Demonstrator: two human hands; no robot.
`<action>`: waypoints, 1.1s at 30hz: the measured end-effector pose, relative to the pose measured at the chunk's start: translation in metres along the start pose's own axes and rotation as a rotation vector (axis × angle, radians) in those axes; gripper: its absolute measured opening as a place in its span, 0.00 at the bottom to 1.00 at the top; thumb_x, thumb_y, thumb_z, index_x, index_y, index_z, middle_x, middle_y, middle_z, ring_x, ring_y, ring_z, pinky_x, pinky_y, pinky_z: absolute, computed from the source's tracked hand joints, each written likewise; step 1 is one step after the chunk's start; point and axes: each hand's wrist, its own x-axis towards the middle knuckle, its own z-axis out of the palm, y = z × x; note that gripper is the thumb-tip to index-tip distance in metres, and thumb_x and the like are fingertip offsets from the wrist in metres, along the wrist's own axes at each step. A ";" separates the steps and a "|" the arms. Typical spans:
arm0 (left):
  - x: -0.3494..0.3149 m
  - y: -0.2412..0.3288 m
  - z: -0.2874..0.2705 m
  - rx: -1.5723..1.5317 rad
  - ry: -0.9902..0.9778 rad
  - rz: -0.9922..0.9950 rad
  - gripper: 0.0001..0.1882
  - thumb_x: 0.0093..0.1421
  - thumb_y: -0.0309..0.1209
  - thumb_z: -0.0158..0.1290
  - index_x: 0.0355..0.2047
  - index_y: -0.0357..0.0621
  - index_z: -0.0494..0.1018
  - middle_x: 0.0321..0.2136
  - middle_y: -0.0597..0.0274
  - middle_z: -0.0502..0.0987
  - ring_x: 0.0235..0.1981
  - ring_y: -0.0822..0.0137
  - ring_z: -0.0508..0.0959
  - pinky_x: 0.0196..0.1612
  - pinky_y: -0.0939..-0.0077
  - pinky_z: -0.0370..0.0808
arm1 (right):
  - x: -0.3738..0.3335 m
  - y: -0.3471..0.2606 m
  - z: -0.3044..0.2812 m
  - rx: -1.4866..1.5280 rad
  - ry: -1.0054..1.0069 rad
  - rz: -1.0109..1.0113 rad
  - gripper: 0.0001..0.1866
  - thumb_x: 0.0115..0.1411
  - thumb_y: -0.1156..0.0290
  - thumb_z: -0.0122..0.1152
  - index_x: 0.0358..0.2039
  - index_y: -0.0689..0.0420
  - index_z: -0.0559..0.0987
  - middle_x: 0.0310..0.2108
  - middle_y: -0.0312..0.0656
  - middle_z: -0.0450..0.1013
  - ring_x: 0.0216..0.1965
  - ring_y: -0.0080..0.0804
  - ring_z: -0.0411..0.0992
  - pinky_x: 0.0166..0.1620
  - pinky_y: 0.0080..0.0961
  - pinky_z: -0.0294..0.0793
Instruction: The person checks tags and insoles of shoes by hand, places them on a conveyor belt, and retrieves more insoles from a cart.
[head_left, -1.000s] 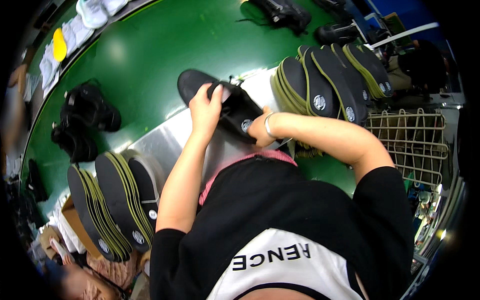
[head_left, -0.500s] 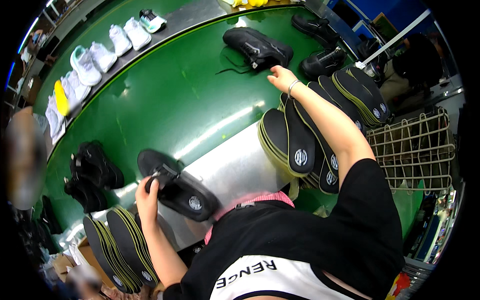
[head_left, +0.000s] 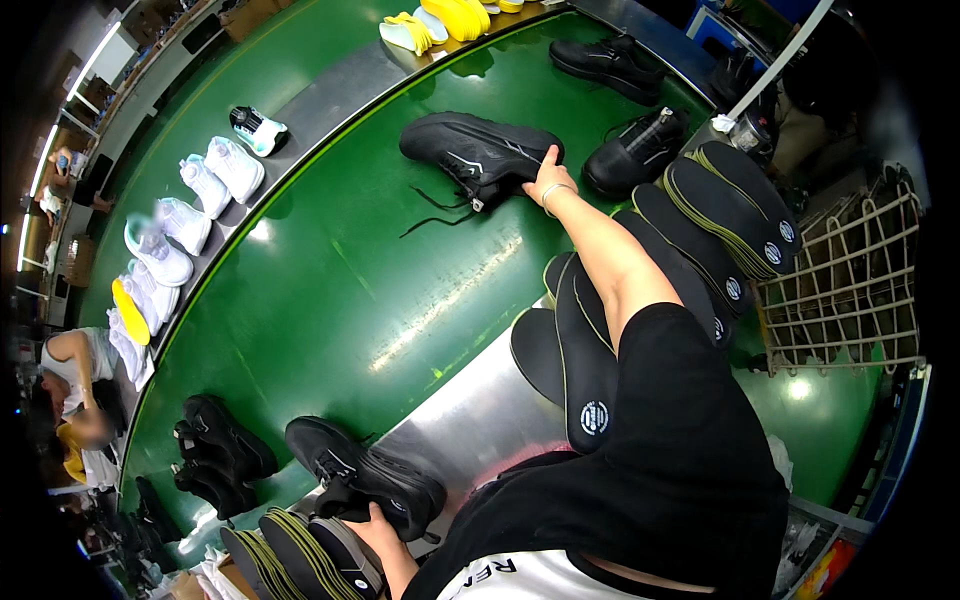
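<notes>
Near the lower middle, my left hand (head_left: 378, 532) grips a black lace-up sneaker (head_left: 345, 460) at its collar, thumb showing, other fingers mostly hidden. This sneaker rests over the metal edge strip with its toe pointing away to the left. My right arm reaches far forward, where my right hand (head_left: 548, 180) is closed on the heel of another black sneaker (head_left: 455, 140). That one lies tipped on its side on the green surface, its loose laces trailing toward me. Under my right arm lie several black insoles (head_left: 565, 370) with yellow-green edges.
More insole stacks (head_left: 290, 550) sit beside my left hand. Black shoes (head_left: 225, 450) stand at the left, others (head_left: 640, 150) at the far right. Beyond the belt's rim, white sneakers (head_left: 235, 170) line a metal ledge. A wire basket (head_left: 840, 290) hangs right; a co-worker (head_left: 80, 360) is at far left.
My right hand has reached the far sneaker and closed on its heel. The sneaker in my left hand has turned, so its insole no longer shows. The whole view has shifted.
</notes>
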 end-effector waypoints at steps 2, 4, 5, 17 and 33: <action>-0.003 0.006 0.002 0.041 0.034 0.004 0.34 0.46 0.12 0.43 0.54 0.36 0.45 0.50 0.49 0.57 0.49 0.56 0.61 0.54 0.71 0.53 | -0.003 -0.008 -0.003 -0.058 0.014 0.028 0.47 0.47 0.58 0.55 0.57 0.59 0.35 0.48 0.51 0.61 0.46 0.42 0.65 0.45 0.34 0.67; -0.012 0.021 0.010 0.045 0.113 -0.036 0.33 0.46 0.12 0.43 0.54 0.35 0.46 0.51 0.49 0.57 0.49 0.55 0.61 0.54 0.70 0.55 | -0.007 -0.016 -0.013 -0.056 0.017 -0.115 0.40 0.48 0.63 0.49 0.56 0.67 0.43 0.40 0.53 0.68 0.41 0.41 0.69 0.44 0.33 0.67; -0.016 0.031 0.012 0.113 0.131 -0.059 0.35 0.46 0.15 0.46 0.54 0.35 0.45 0.52 0.49 0.56 0.51 0.55 0.60 0.54 0.71 0.54 | -0.009 -0.019 -0.019 -0.095 -0.043 -0.152 0.37 0.47 0.60 0.49 0.52 0.70 0.51 0.38 0.54 0.69 0.37 0.42 0.70 0.41 0.32 0.69; -0.020 0.047 0.010 0.494 0.110 -0.082 0.39 0.44 0.27 0.54 0.54 0.32 0.47 0.54 0.44 0.54 0.55 0.53 0.56 0.57 0.71 0.48 | 0.002 0.059 -0.043 -0.587 0.117 0.118 0.47 0.40 0.53 0.63 0.57 0.46 0.48 0.58 0.49 0.41 0.57 0.54 0.41 0.43 0.66 0.56; 0.006 -0.014 0.000 0.042 0.093 0.013 0.36 0.43 0.12 0.44 0.54 0.35 0.46 0.51 0.51 0.56 0.52 0.58 0.59 0.56 0.70 0.50 | 0.033 0.055 -0.009 -0.718 0.292 -0.139 0.33 0.51 0.71 0.49 0.56 0.44 0.49 0.57 0.45 0.44 0.56 0.53 0.44 0.36 0.58 0.67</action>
